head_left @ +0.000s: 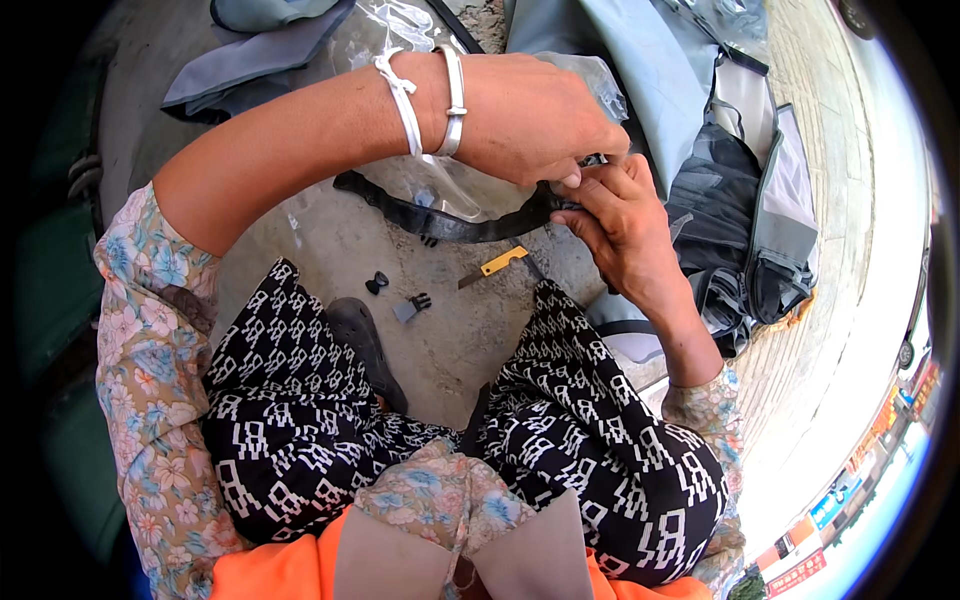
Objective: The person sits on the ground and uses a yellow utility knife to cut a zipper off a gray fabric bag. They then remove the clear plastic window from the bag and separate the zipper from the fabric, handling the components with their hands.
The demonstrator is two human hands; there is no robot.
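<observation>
A long black strap (470,230) sags in a curve above the floor, its end gathered between my hands. My left hand (530,115), with white bands on its wrist, reaches across from the left with its fingers pinched at the strap's end. Below it and to the right, my right hand (625,220) is closed on the same end. Fingers partly hide what is between them, including a small dark piece. On the floor beneath lie a yellow-handled folding knife (503,263) with its blade out, a black-and-grey buckle part (412,306) and a small black clip (377,283).
Grey-blue fabric (625,75) and a pile of black mesh pieces (725,190) lie at the far right. More grey fabric (250,65) is at the far left. Clear plastic sheeting (345,55) spreads behind my left arm. A dark shoe (365,350) rests between my knees.
</observation>
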